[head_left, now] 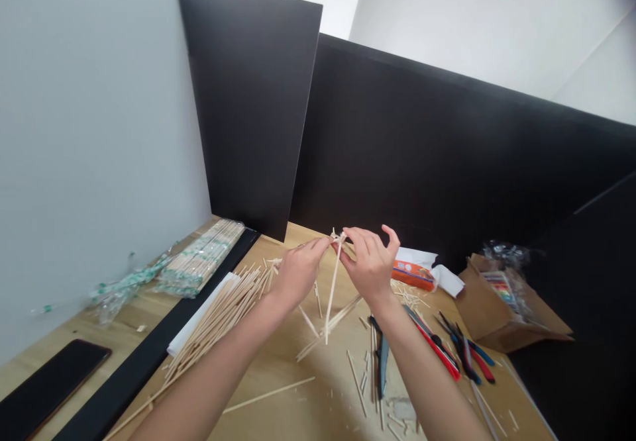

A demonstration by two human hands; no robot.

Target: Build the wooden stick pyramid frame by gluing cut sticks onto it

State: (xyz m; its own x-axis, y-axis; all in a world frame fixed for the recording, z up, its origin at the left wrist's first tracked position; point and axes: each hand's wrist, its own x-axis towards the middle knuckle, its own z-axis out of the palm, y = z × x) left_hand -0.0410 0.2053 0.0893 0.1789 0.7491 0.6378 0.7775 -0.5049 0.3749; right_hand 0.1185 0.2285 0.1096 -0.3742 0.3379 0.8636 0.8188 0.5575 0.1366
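A frame of thin wooden sticks (332, 289) stands on the wooden table, its sticks meeting at a joint near the top. My left hand (301, 265) pinches this joint from the left, fingers closed. From the right, my right hand (370, 259) grips the same joint between thumb and fingers, with one finger raised. Short pale bits stick out at the top between my fingertips. The lower sticks spread out and cross near the table. Part of the frame is hidden behind my hands.
Loose sticks (223, 322) lie left on white paper, near packaged sticks (203, 259) and a phone (52, 388). Rightward are a dark-handled cutter (382, 361), pliers (467, 348), an orange packet (413, 274) and an open cardboard box (489, 315). Black panels (422, 156) stand behind.
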